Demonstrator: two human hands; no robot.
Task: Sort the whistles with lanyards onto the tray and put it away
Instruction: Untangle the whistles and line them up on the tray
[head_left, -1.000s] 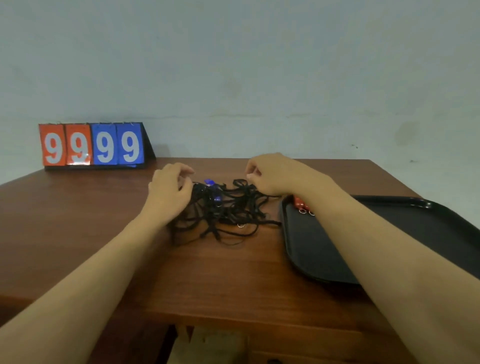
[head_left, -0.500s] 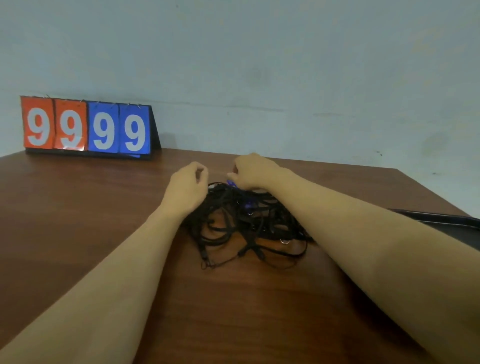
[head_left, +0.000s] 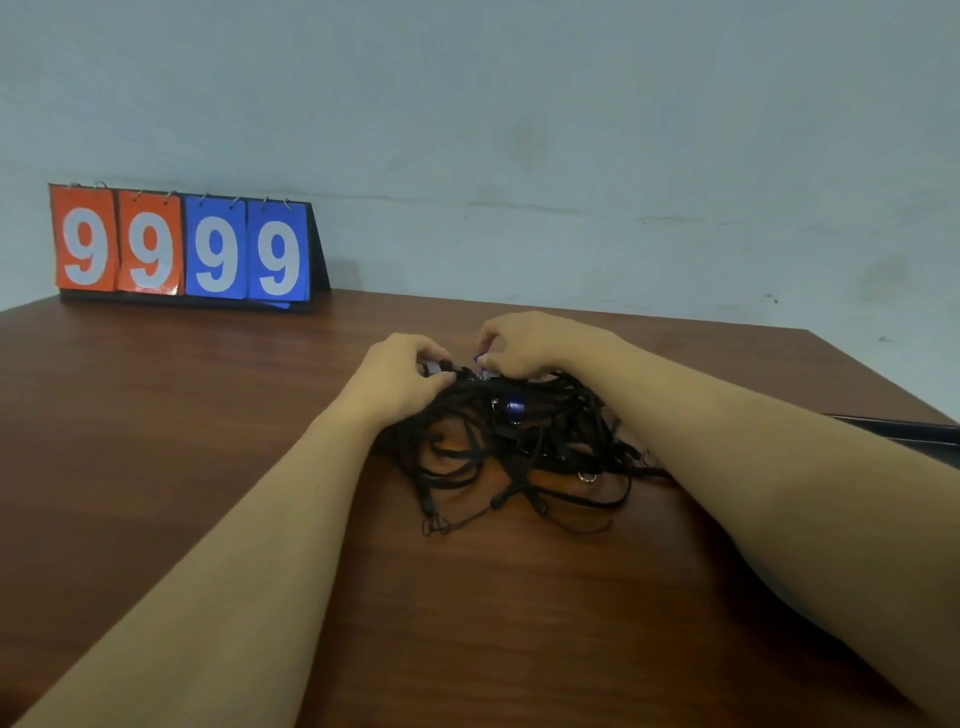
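Both hands work at the far edge of the tangle of black lanyards (head_left: 519, 447) on the table (head_left: 208, 467): the left hand (head_left: 400, 382) has its fingers curled, pinching a cord at the heap's top, and the right hand (head_left: 524, 345) pinches what looks like a blue whistle (head_left: 479, 359) just beneath its fingertips. A second blue whistle (head_left: 511, 408) lies slightly nearer than both sets of fingers, closer to the right hand. The tray (head_left: 904, 428) sits well off to the right of the fingers, so the right hand seems the likelier carrier.
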